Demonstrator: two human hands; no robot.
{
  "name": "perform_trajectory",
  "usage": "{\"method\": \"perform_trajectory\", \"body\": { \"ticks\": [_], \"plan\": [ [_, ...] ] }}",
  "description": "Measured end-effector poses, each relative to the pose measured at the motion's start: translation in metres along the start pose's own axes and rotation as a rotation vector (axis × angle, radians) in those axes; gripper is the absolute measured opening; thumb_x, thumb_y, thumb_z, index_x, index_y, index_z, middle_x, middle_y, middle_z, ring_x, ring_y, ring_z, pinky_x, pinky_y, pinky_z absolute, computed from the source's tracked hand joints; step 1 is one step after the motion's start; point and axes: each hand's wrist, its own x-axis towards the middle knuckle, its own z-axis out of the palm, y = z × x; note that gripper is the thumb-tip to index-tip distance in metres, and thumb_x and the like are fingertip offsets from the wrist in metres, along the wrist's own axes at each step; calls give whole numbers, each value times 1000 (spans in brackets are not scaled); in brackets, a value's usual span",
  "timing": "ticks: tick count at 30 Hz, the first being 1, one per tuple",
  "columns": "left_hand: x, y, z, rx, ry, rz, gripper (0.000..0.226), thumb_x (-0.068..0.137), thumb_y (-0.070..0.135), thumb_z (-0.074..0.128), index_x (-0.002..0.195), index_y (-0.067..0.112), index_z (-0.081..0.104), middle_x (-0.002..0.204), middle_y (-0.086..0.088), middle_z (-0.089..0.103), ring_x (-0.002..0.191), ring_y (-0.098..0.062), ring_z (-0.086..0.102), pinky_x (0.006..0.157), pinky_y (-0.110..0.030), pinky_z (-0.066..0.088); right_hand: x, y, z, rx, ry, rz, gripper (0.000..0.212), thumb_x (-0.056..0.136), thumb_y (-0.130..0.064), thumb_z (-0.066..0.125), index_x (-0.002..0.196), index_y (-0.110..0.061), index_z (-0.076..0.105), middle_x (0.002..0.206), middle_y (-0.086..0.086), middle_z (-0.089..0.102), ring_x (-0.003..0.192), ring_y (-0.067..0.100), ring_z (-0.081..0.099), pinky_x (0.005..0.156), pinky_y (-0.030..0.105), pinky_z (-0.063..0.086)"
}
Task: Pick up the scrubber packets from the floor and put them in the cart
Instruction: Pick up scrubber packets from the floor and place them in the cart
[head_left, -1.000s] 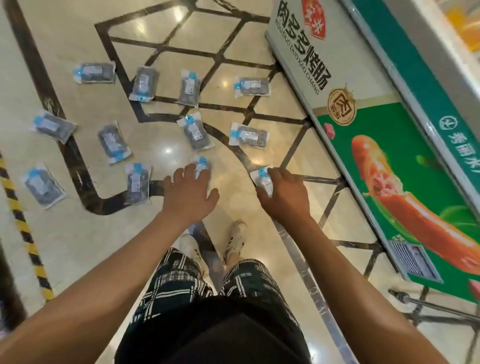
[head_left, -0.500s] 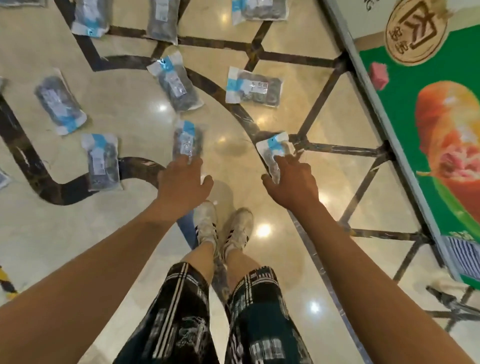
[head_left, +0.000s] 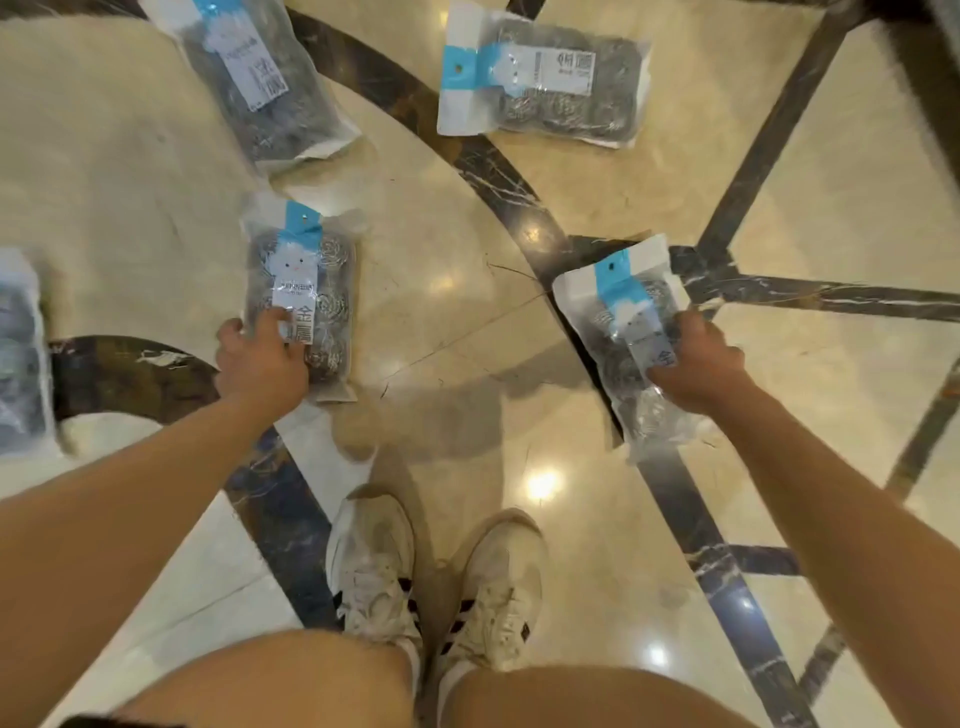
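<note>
Several clear packets of steel scrubbers with blue-and-white headers lie on the polished marble floor. My left hand (head_left: 260, 358) grips the near left edge of one packet (head_left: 311, 291) that lies flat on the floor. My right hand (head_left: 698, 364) holds a second packet (head_left: 618, 306), fingers curled round its right side, with its near end tilted up. Two more packets lie farther off, one (head_left: 260, 88) at upper left and one (head_left: 545, 88) at upper middle. Another packet (head_left: 21, 358) shows at the left edge. No cart is in view.
My two white sneakers (head_left: 431, 571) stand close together just behind the hands. Dark marble inlay bands (head_left: 779, 296) cross the beige floor.
The view has dropped much closer to the floor. Both hands have closed round their packets, and the right packet's near end has lifted.
</note>
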Motion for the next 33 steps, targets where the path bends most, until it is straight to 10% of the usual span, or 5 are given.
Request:
{"method": "perform_trajectory", "body": {
  "ticks": [3, 9, 15, 25, 33],
  "plan": [
    [29, -13, 11, -164, 47, 15, 49, 98, 15, 61, 142, 11, 42, 145, -26, 45, 131, -46, 47, 107, -58, 42, 29, 19, 10, 189, -14, 12, 116, 64, -42, 90, 158, -21, 25, 150, 19, 50, 135, 43, 55, 110, 61, 48],
    [28, -2, 0, -443, -8, -191, 78, 81, 18, 86, 143, 6, 40, 126, -9, 61, 115, -27, 61, 102, -44, 49, 4, 7, 5, 540, -21, 111, 68, 75, -3, 92, 135, 0, 60, 119, 14, 69, 92, 25, 71, 61, 24, 60],
    [-19, 20, -40, -868, -305, -394, 41, 86, 3, 79, 126, 1, 66, 115, -13, 74, 95, -30, 74, 85, -46, 59, -70, -18, 7, 845, -71, 102, 64, 78, -5, 90, 135, -4, 59, 121, 15, 73, 98, 28, 74, 81, 39, 61],
    [-213, 51, -222, -903, -548, -80, 41, 86, -9, 69, 124, 7, 68, 110, -13, 77, 97, -29, 76, 83, -39, 60, -270, -60, -133, 947, -180, -118, 63, 78, -12, 91, 133, -9, 61, 117, 11, 78, 104, 30, 78, 95, 53, 62],
    [-355, 90, -384, -1098, -453, -43, 28, 90, 26, 77, 117, 21, 69, 104, -3, 81, 95, -24, 78, 83, -38, 60, -451, -90, -273, 947, -138, -228, 53, 78, -6, 91, 121, -15, 61, 105, 0, 78, 80, 5, 79, 66, 21, 62]
  ]
}}
